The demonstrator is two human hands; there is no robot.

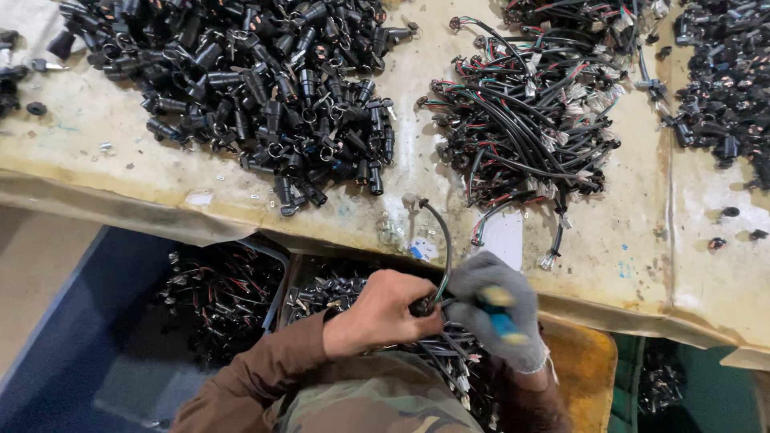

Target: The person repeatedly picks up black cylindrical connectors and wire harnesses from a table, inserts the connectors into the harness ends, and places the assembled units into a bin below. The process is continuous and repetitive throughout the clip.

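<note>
the left hand (381,313) is bare, its fingers clenched around a small dark part at the near end of a black cable (439,240). the cable arcs up from the grip toward twelve o'clock and ends in a pale connector (411,200) lying on the bench (241,188) — the hand pins the near end so it stays steady for the tool. the right hand (499,311), in a grey knit glove, has its fingers closed on a screwdriver with a blue and yellow handle (499,314), the handle angled toward the left hand so the tip meets the held part; the tip itself is hidden between the two hands, so i cannot tell exactly what it touches.

both hands work just off the bench's near edge, above a box of dark parts and wires (337,293), which sits where finished or waiting pieces can drop straight in. at nine o'clock of that box is another bin of wired pieces (220,301).

on the bench, at eleven o'clock of the hands, lies a large heap of black cylindrical parts with metal rings (265,88). at one o'clock is a pile of black cables with red, green and white wires (529,120) — within easy reach. at two o'clock, near the bench's far right, is a further heap of black parts (726,88).
</note>
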